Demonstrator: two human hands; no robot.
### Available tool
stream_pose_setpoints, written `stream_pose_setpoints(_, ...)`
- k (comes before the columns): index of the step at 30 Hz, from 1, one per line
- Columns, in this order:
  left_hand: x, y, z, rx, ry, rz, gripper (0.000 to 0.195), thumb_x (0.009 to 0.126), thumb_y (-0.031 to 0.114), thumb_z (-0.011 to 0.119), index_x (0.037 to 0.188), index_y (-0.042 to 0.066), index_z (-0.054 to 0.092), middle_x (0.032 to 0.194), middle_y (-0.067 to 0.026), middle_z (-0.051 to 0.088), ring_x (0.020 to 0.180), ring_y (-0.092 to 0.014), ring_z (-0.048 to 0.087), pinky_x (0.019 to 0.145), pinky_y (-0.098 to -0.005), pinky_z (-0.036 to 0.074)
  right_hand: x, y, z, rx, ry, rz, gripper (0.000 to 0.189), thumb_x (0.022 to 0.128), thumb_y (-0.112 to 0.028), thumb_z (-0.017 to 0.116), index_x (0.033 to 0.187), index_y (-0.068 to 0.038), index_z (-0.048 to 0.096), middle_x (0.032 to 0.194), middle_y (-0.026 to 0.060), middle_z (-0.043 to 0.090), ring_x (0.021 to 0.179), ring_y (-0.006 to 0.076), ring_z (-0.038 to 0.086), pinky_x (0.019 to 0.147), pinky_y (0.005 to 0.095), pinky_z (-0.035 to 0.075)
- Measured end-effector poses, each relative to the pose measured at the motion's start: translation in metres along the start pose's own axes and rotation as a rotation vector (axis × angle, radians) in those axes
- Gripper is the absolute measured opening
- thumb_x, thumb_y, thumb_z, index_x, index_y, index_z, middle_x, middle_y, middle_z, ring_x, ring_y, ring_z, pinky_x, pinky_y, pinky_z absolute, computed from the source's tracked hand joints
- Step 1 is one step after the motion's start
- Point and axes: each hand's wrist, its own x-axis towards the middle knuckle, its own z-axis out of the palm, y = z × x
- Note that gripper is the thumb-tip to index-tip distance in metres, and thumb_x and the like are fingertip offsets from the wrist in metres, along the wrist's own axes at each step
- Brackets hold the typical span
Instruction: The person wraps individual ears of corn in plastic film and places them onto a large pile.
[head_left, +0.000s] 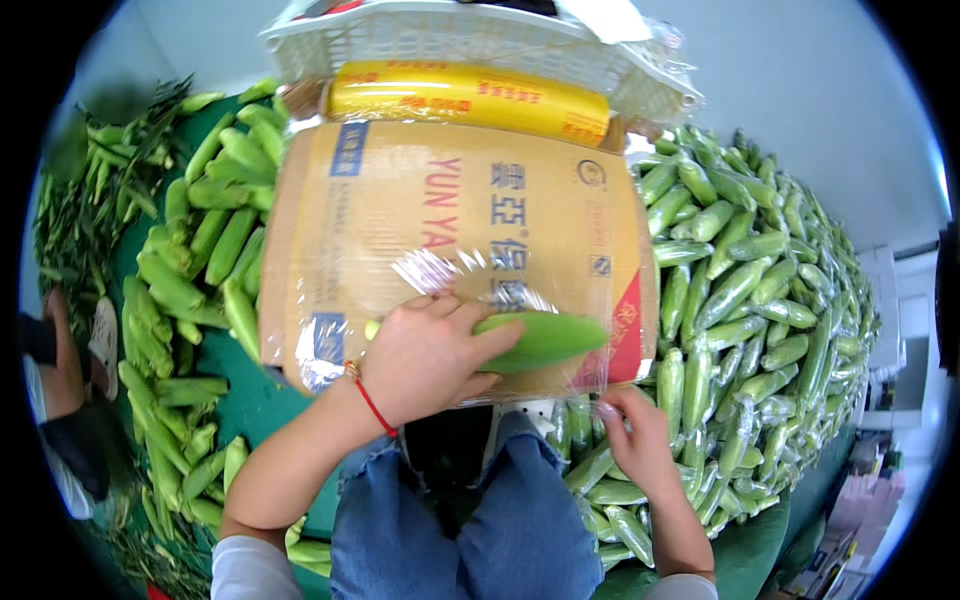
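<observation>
My left hand (427, 360), with a red cord at the wrist, lies over a green ear of corn in its husk (555, 342) and grips it. The ear's tip points right, and most of its other end is hidden under the hand. Beneath it, clear plastic film (442, 270) stretches across the top of a printed cardboard box (375, 225). At the box's near right corner, my right hand (637, 435) pinches the film's edge between thumb and fingers. The film runs back towards a yellow-cored roll of cling film (465, 101) at the far side of the box.
Loose husked ears (232, 172) lie to the left on a green surface (259, 412). A large heap of film-wrapped ears (750, 300) rises on the right. Behind the roll stands a white plastic basket (450, 37). Another person's leg (60, 360) shows at far left, beside stripped leaves (75, 232).
</observation>
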Motion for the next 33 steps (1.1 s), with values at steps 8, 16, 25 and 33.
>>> stream_pose_setpoints(8, -0.021, -0.007, 0.012, 0.068, 0.318, -0.06, 0.039, 0.071, 0.021, 0.076, 0.105, 0.007, 0.063, 0.121, -0.0143, 0.06, 0.109, -0.03, 0.059, 0.091, -0.0417, 0.048, 0.118, 0.003, 0.052, -0.183, 0.318, -0.436, 0.039, 0.085, -0.029, 0.065, 0.11, -0.001, 0.054, 0.101, 0.0157, 0.059, 0.092, 0.0333, 0.058, 0.082, 0.0428, 0.046)
stream_pose_setpoints(16, -0.014, -0.09, -0.056, -0.242, 0.61, -0.434, 0.009, 0.087, 0.005, 0.063, 0.093, -0.001, 0.063, 0.09, -0.013, 0.065, 0.079, -0.025, 0.065, 0.069, -0.0321, 0.051, 0.163, 0.009, 0.055, -0.27, 0.356, -0.652, 0.044, 0.079, -0.046, 0.067, 0.095, -0.005, 0.063, 0.093, 0.01, 0.058, 0.084, 0.0299, 0.057, 0.069, 0.0406, 0.047)
stream_pose_setpoints(25, 0.069, -0.058, -0.021, -0.071, -0.248, -0.092, 0.023, 0.086, 0.027, 0.062, 0.086, 0.004, 0.067, 0.075, -0.0174, 0.065, 0.073, -0.035, 0.063, 0.071, -0.0433, 0.051, 0.158, -0.009, 0.046, -0.278, 0.191, -0.503, 0.022, 0.085, -0.028, 0.064, 0.08, -0.006, 0.063, 0.07, 0.009, 0.057, 0.066, 0.0287, 0.059, 0.058, 0.039, 0.049)
stream_pose_setpoints(33, -0.019, 0.003, -0.001, 0.128, -0.071, -0.218, 0.073, 0.083, 0.043, 0.065, 0.139, 0.004, 0.041, 0.144, -0.0245, 0.035, 0.133, -0.042, 0.034, 0.109, -0.0521, 0.028, 0.105, -0.038, 0.047, -0.195, -0.098, -0.289, 0.034, 0.086, -0.04, 0.063, 0.1, -0.01, 0.061, 0.087, 0.0096, 0.065, 0.078, 0.0276, 0.065, 0.063, 0.0386, 0.052)
